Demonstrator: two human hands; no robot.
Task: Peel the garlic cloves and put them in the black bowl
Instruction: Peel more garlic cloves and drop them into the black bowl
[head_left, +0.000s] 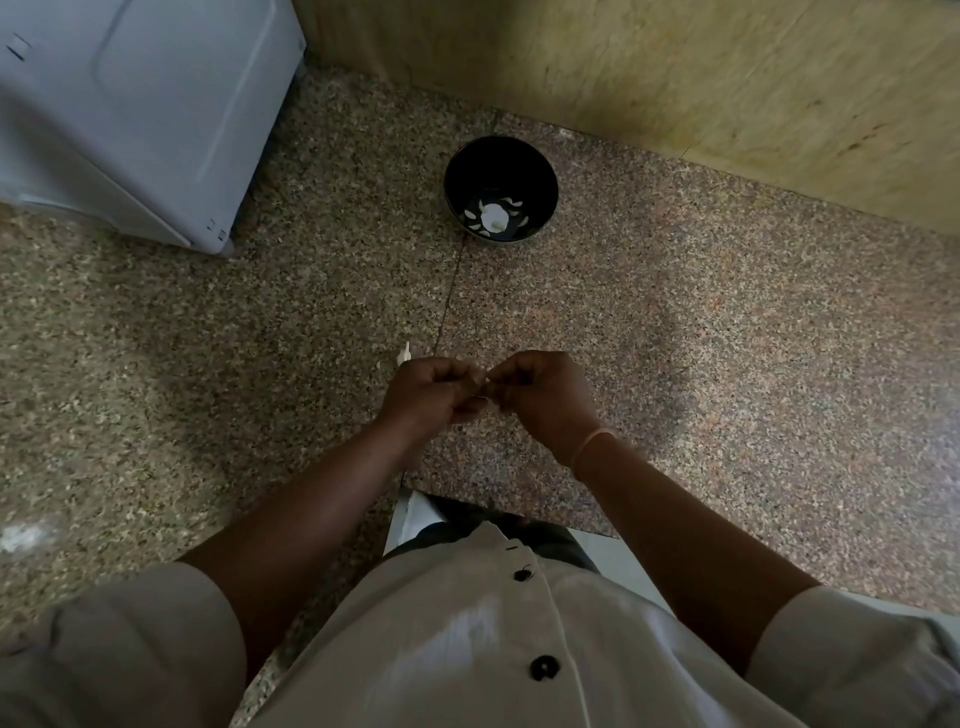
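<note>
My left hand (434, 389) and my right hand (537, 397) meet above the speckled granite counter, fingertips pinched together on a small garlic clove (482, 385) that is mostly hidden between them. Farther back stands the black bowl (500, 156), holding several pale peeled cloves (493, 215) at its bottom. A scrap of white garlic skin (403, 353) lies on the counter just left of my left hand.
A white appliance (135, 114) fills the back left corner. A tan stone wall (675, 67) runs along the back and right. A seam (451, 291) in the counter leads from the bowl toward my hands. The counter edge is near my shirt.
</note>
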